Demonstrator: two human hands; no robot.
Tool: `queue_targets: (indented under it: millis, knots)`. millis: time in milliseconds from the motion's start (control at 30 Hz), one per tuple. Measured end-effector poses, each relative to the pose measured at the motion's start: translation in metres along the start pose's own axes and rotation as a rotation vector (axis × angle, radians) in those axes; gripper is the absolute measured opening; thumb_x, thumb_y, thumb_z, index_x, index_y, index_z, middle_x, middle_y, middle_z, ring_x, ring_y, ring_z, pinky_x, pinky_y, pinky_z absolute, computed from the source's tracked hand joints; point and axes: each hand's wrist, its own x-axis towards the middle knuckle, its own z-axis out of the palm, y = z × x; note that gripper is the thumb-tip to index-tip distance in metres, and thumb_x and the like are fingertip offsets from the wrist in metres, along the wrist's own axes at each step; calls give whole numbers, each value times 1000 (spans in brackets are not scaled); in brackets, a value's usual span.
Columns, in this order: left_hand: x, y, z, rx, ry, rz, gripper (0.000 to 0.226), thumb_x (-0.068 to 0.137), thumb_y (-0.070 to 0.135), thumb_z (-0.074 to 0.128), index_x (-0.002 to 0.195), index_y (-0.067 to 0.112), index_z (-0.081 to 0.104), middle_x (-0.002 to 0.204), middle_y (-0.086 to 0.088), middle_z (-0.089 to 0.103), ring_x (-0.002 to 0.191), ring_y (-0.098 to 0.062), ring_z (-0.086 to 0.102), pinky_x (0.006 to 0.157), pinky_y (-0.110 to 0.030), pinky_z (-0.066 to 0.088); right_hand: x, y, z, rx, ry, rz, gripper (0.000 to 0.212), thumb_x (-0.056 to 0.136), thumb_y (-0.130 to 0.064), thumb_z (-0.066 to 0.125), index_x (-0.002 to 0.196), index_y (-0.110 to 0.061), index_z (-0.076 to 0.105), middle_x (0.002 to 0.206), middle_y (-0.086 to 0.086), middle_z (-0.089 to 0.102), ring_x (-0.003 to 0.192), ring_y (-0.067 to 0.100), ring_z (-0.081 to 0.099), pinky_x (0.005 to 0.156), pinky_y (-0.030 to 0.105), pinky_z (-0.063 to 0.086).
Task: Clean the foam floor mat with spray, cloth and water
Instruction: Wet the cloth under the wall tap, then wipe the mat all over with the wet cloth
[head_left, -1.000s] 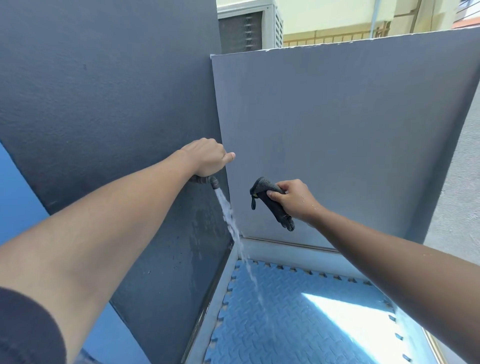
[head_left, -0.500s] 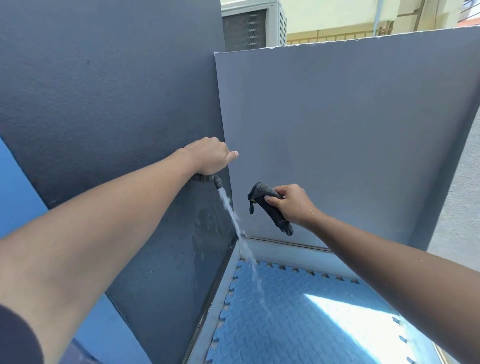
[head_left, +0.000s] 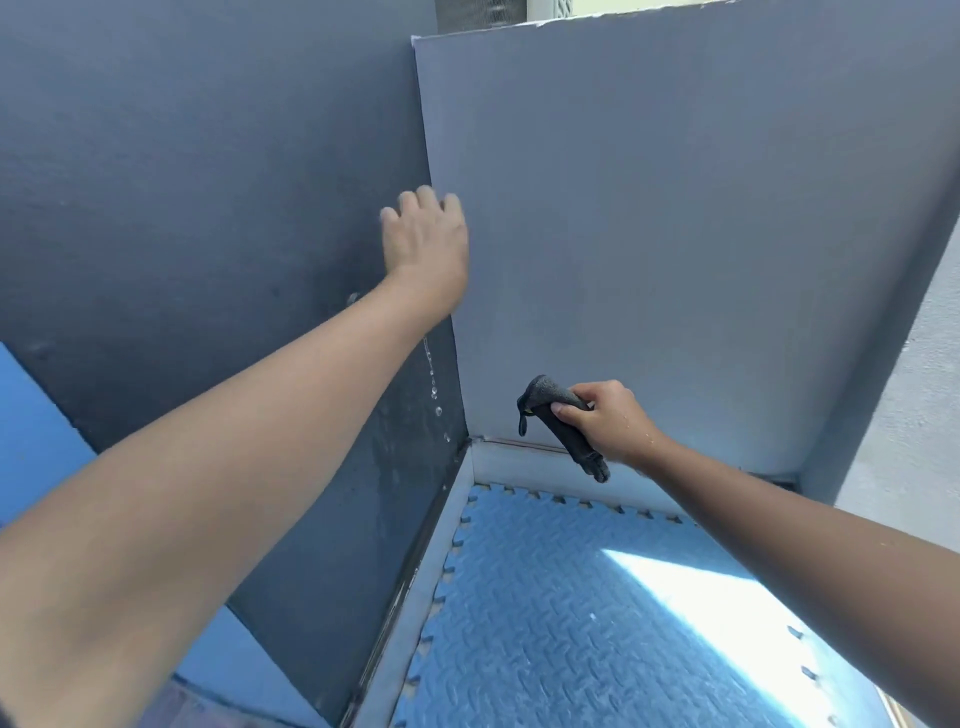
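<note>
The blue foam floor mat (head_left: 561, 623) with a diamond-plate texture and toothed edges lies on the ground in the corner of two grey walls. My right hand (head_left: 608, 421) grips a rolled dark grey cloth (head_left: 558, 423) above the mat's far edge. My left hand (head_left: 426, 244) is raised against the corner of the walls with fingers apart, holding nothing. Below my left wrist a few water drops (head_left: 434, 389) fall along the dark wall; the tap is mostly hidden behind my forearm.
A dark grey wall (head_left: 208, 208) stands on the left and a lighter grey wall (head_left: 675, 234) ahead. A white ledge (head_left: 441, 561) borders the mat. A sunlit patch (head_left: 691, 603) lies on the mat's right side. Pale concrete (head_left: 904, 415) shows at far right.
My left hand has let go of the tap and risen up the wall with fingers spread. The steady water stream has dwindled to a few drops. My right hand with the cloth barely moved.
</note>
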Motion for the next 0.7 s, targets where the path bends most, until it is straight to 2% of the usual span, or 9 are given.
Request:
queue_targets:
  millis: [67, 133, 200, 300, 367, 433, 500, 600, 700]
  knots:
    - [-35, 27, 22, -271, 356, 214, 31, 90, 27, 58, 115, 8, 57, 112, -12, 59, 102, -30, 57, 80, -42, 45, -10, 24, 15, 9, 5, 58, 33, 93, -23, 64, 67, -4, 57, 56, 1, 46, 53, 15, 39, 52, 28, 29]
    - [-86, 54, 62, -586, 403, 368, 28, 93, 28, 53, 109, 8, 62, 102, -9, 61, 92, -28, 57, 75, -41, 47, -21, 57, 39, -1, -2, 106, 33, 92, -23, 65, 66, -7, 56, 54, 0, 45, 52, 15, 39, 52, 29, 28]
    - [-144, 69, 130, -719, 226, 361, 25, 95, 25, 52, 110, 8, 63, 101, -8, 62, 91, -28, 59, 76, -41, 49, -37, 98, 66, -40, -14, 172, 27, 92, -23, 65, 71, -6, 61, 58, 4, 51, 55, 17, 44, 54, 31, 31]
    - [-240, 64, 254, -713, -199, 255, 32, 100, 24, 52, 126, 10, 63, 121, -10, 63, 113, -32, 59, 93, -43, 48, -63, 172, 99, -95, 22, 296, 22, 92, -24, 65, 77, -8, 66, 69, 14, 65, 65, 27, 58, 57, 32, 35]
    - [-305, 51, 319, -708, -433, 159, 44, 99, 28, 46, 135, 9, 60, 135, -13, 61, 128, -33, 55, 107, -41, 41, -78, 214, 114, -147, 59, 374, 18, 91, -25, 64, 77, -15, 68, 69, 12, 63, 70, 30, 63, 58, 31, 35]
    - [-362, 41, 364, -712, -580, 85, 54, 97, 34, 39, 137, 4, 60, 141, -17, 59, 133, -34, 53, 115, -41, 34, -87, 246, 124, -257, 64, 378, 11, 91, -24, 62, 87, -20, 71, 78, 12, 59, 77, 34, 63, 64, 30, 35]
    - [-404, 36, 390, -721, -637, 42, 54, 98, 31, 37, 136, 1, 61, 143, -19, 58, 136, -34, 52, 118, -35, 26, -92, 265, 140, -401, 4, 309, 15, 91, -24, 61, 100, -22, 71, 94, 15, 57, 88, 38, 62, 68, 30, 36]
    - [-421, 37, 401, -834, -557, -122, 47, 98, 19, 40, 136, 0, 59, 141, -18, 60, 133, -33, 55, 116, -28, 26, -109, 263, 187, -471, -126, 136, 18, 89, -26, 64, 104, -17, 70, 113, 14, 57, 95, 36, 61, 76, 34, 44]
    - [-411, 41, 394, -947, -453, -306, 45, 104, 20, 37, 141, 4, 56, 145, -12, 58, 135, -26, 52, 114, -28, 31, -158, 228, 235, -436, -306, -215, 30, 88, -28, 62, 118, -21, 67, 132, 7, 55, 96, 31, 64, 81, 39, 55]
